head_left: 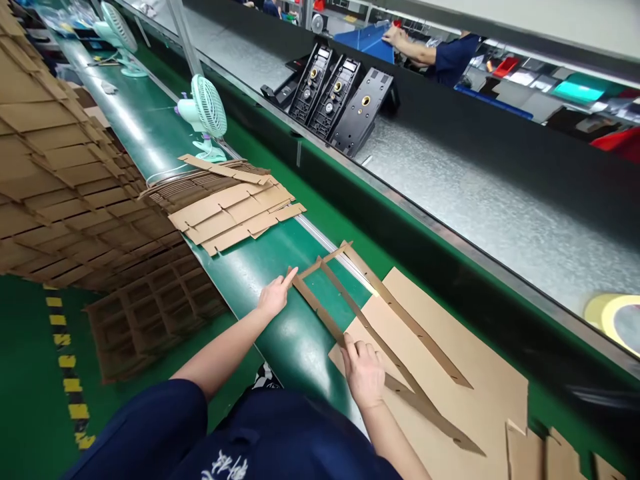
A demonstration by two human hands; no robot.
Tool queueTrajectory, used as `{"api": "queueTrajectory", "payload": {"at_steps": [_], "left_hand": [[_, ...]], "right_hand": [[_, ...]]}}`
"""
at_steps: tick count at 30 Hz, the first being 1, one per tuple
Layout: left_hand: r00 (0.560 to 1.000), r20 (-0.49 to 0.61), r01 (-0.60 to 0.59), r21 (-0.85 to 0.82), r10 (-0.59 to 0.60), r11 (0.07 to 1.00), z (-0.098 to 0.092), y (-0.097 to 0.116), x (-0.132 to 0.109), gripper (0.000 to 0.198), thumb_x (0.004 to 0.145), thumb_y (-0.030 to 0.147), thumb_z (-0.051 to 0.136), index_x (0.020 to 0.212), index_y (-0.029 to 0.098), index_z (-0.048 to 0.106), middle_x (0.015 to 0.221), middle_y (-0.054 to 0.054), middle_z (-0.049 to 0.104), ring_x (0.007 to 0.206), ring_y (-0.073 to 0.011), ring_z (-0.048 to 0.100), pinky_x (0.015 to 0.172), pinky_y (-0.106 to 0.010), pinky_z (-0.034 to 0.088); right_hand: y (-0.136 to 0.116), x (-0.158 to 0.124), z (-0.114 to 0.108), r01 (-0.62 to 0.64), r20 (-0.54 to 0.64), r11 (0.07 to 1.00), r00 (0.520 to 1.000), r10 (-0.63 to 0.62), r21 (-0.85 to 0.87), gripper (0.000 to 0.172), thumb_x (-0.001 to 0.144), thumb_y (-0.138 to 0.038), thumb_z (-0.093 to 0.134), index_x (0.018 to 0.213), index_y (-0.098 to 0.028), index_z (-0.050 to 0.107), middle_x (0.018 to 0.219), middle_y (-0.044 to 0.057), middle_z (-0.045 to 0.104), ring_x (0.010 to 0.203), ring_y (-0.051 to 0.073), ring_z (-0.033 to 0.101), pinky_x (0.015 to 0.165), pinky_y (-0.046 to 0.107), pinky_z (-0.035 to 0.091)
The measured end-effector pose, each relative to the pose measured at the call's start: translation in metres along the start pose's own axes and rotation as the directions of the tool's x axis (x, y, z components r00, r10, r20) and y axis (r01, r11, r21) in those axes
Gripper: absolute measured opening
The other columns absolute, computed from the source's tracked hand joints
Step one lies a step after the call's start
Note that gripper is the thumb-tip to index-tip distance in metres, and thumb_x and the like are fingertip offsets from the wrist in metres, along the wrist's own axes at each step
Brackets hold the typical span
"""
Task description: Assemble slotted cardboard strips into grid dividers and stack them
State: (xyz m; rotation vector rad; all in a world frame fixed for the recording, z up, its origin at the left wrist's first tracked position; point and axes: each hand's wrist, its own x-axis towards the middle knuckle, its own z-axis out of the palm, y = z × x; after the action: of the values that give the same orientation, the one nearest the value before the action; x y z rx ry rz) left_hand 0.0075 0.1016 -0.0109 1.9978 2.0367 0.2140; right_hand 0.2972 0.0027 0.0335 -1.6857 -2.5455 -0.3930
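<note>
A partly assembled cardboard divider stands on edge before me: three long slotted strips with one short cross strip (333, 256) joined across their far ends. My left hand (273, 295) grips the far end of the nearest long strip (320, 312), at the corner by the cross strip, with one finger stretched out. Farther along that same strip, my right hand (365, 372) is closed on it, thumb and fingertips at its upper edge. The middle long strip (367, 327) and the outer long strip (407, 320) run over a flat cardboard sheet (480, 363).
A pile of slotted strips (230, 213) lies on the green bench (220, 270), with a mint fan (207, 110) behind. Finished dividers (55, 153) are stacked at left. Black plastic parts (337, 93) stand on the grey conveyor (475, 200). Across it is a co-worker's arm (420, 50).
</note>
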Motion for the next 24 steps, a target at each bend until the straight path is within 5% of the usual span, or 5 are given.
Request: {"api": "queueTrajectory", "payload": {"at_steps": [13, 19, 21, 22, 24], "left_hand": [[0.997, 0.066, 0.025, 0.091, -0.031, 0.996, 0.006, 0.005, -0.002, 0.059, 0.088, 0.011, 0.035, 0.145, 0.025, 0.033, 0.109, -0.011, 0.055, 0.102, -0.022, 0.057, 0.083, -0.031, 0.049], [0.991, 0.124, 0.036, 0.135, -0.053, 0.99, -0.01, 0.008, -0.005, 0.061, 0.089, 0.017, 0.036, 0.148, 0.028, 0.024, 0.115, -0.009, 0.058, 0.102, -0.0221, 0.059, 0.079, -0.031, 0.049], [0.986, 0.142, 0.063, 0.141, -0.083, 0.988, -0.016, 0.006, -0.016, 0.063, 0.091, 0.025, 0.037, 0.149, 0.029, 0.015, 0.121, -0.009, 0.058, 0.103, -0.024, 0.059, 0.077, -0.033, 0.048], [0.983, 0.144, 0.089, 0.145, -0.11, 0.986, -0.019, 0.003, -0.023, 0.064, 0.092, 0.032, 0.037, 0.15, 0.029, 0.011, 0.124, -0.009, 0.057, 0.105, -0.025, 0.059, 0.078, -0.034, 0.048], [0.965, 0.165, 0.175, 0.18, -0.205, 0.968, -0.021, -0.005, -0.036, 0.064, 0.092, 0.042, 0.035, 0.149, 0.027, 0.009, 0.13, -0.01, 0.055, 0.107, -0.0256, 0.058, 0.082, -0.035, 0.047]], "right_hand": [[-0.002, -0.01, 0.031, -0.101, 0.183, 0.988, 0.98, 0.079, 0.114, 0.045, 0.089, -0.013, 0.041, 0.129, -0.03, 0.055, 0.081, 0.008, 0.061, 0.078, 0.023, 0.052, 0.07, 0.037, 0.032], [0.039, -0.056, 0.031, -0.305, 0.088, 0.921, 0.952, 0.292, 0.242, 0.04, 0.095, -0.04, 0.037, 0.126, -0.021, 0.055, 0.103, 0.01, 0.064, 0.097, 0.024, 0.053, 0.082, 0.037, 0.036], [0.081, -0.091, 0.027, -0.544, 0.05, 0.808, 0.835, 0.549, 0.225, 0.045, 0.095, -0.043, 0.033, 0.126, -0.019, 0.055, 0.112, 0.013, 0.061, 0.106, 0.025, 0.051, 0.087, 0.039, 0.036], [0.105, -0.115, 0.024, -0.692, 0.045, 0.697, 0.715, 0.698, 0.187, 0.047, 0.094, -0.043, 0.032, 0.127, -0.018, 0.054, 0.118, 0.014, 0.059, 0.111, 0.027, 0.049, 0.089, 0.041, 0.036], [0.153, -0.17, 0.015, -0.937, 0.059, 0.345, 0.347, 0.936, 0.049, 0.053, 0.091, -0.043, 0.033, 0.133, -0.013, 0.047, 0.131, 0.019, 0.05, 0.119, 0.031, 0.044, 0.093, 0.046, 0.036]]}}
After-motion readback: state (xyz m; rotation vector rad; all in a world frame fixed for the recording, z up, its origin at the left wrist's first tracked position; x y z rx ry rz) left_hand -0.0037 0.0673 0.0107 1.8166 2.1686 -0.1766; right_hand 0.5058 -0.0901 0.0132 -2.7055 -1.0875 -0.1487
